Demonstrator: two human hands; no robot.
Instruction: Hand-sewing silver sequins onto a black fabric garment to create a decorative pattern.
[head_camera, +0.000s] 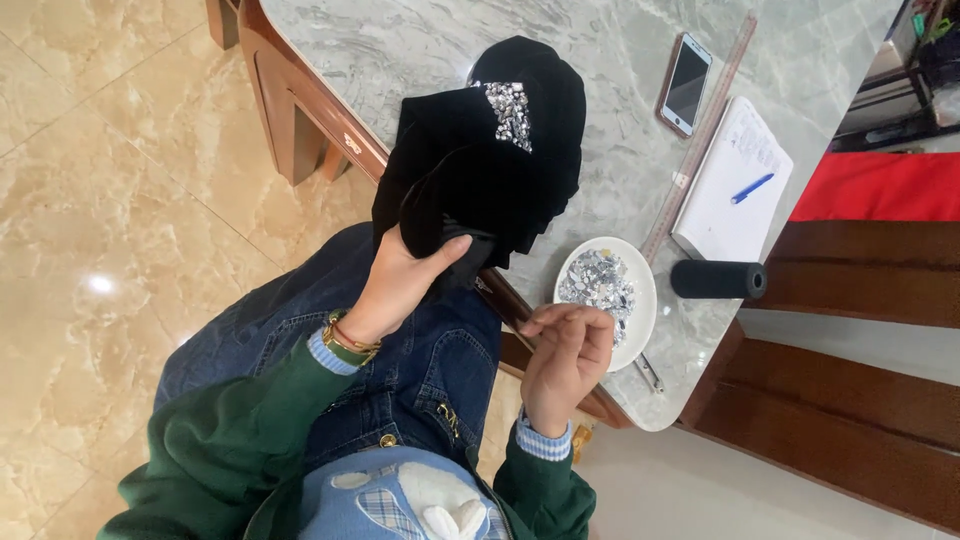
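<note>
While the left hand grips: left hand (405, 275) pinches black velvet cloth (490, 150), rhinestone patch (510, 112) far.
Right hand: right hand (565, 355) curled shut, fingertips pinched together, just near white dish of rhinestones (640, 275).

Matt black velvety cloth (490, 170) with glittering sequins lies on a glossy marble-look table (620, 60).

Garment (480, 160) left of dish (640, 290) on table (400, 50); spool (718, 279), notepad (730, 190), phone (686, 84) further right.
</note>
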